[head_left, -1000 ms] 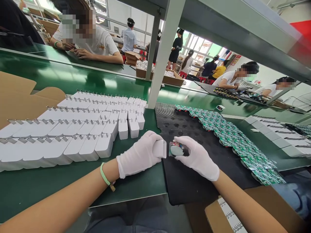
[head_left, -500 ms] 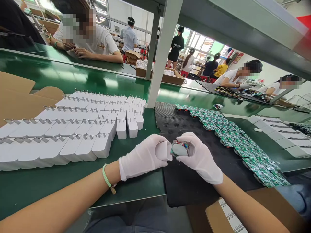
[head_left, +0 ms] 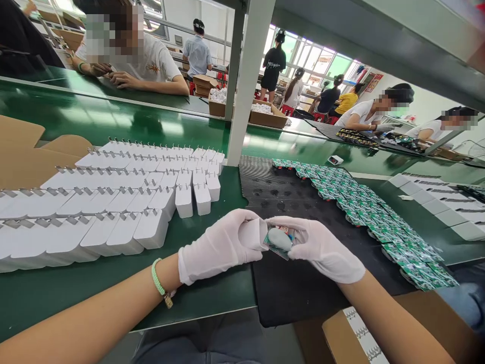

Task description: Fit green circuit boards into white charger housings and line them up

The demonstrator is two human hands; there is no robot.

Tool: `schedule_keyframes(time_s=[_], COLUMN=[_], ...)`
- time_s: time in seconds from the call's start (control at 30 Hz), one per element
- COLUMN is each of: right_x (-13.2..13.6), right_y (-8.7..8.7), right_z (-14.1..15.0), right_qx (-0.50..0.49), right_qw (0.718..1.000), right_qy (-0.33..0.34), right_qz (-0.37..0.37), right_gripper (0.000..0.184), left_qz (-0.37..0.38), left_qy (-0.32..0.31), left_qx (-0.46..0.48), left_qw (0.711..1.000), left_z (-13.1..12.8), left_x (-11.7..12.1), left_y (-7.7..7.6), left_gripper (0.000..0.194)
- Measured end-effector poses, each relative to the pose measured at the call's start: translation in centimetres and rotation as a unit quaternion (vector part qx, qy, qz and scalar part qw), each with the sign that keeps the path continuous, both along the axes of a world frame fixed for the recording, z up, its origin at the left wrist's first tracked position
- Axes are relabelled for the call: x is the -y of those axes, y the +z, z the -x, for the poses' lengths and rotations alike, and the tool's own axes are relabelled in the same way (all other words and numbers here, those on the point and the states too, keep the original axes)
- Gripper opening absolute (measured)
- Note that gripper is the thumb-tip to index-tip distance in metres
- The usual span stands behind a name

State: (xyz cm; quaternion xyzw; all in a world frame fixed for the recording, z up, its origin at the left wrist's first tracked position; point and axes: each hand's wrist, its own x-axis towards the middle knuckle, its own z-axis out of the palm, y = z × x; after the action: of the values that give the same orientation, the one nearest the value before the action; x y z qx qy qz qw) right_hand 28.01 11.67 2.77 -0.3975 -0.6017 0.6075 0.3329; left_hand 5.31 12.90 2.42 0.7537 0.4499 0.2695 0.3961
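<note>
My left hand, in a white glove, is closed around a white plastic charger housing whose open end faces right. In my gloved right hand I grip a circuit board with a grey oval piece on its near face and small coloured parts behind. The board's left edge is at the mouth of the housing; whether it has entered cannot be seen. Both hands are over the border between the green tabletop and a black mat.
Rows of white housings with metal prongs stand at left, beside cardboard. Overlapping green circuit boards cover the mat's right side. A metal post rises behind. An opened carton is below right. Co-workers sit across the bench.
The circuit board has tilted and come closer to the housing's opening. My right hand has turned, its fingers now reaching over the board's top edge. The view has shifted slightly.
</note>
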Motion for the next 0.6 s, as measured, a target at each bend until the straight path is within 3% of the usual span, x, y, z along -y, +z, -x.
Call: schedule_keyframes(time_s=[0.1, 0.17, 0.23, 0.33, 0.5, 0.6], right_x=[0.3, 0.6, 0.7, 0.8, 1.1, 1.5], right_y=[-0.1, -0.4, -0.8, -1.4, -1.4, -1.0], right_z=[0.1, 0.4, 0.6, 0.9, 1.2, 1.4], right_qx=[0.026, 0.058, 0.079, 0.103, 0.133, 0.202], right_qw=[0.996, 0.976, 0.948, 0.916, 0.879, 0.822], right_qy=[-0.072, -0.154, -0.191, -0.177, -0.167, -0.161], right_qz=[-0.048, -0.141, -0.242, -0.345, -0.427, -0.507], right_gripper=[0.047, 0.041, 0.040, 0.039, 0.036, 0.040], left_qz=[-0.010, -0.024, -0.036, -0.053, -0.077, -0.119], left_qy=[0.005, 0.001, -0.008, -0.015, -0.013, -0.006], left_qx=[0.003, 0.001, -0.002, -0.005, -0.009, 0.007], left_qw=[1.000, 1.000, 0.999, 0.998, 0.997, 0.993], left_z=[-0.1, -0.2, -0.3, -0.6, -0.9, -1.0], left_x=[0.1, 0.1, 0.1, 0.1, 0.3, 0.5], left_y=[0.2, 0.0, -0.3, -0.8, -0.9, -0.9], left_gripper=[0.044, 0.045, 0.046, 0.045, 0.045, 0.041])
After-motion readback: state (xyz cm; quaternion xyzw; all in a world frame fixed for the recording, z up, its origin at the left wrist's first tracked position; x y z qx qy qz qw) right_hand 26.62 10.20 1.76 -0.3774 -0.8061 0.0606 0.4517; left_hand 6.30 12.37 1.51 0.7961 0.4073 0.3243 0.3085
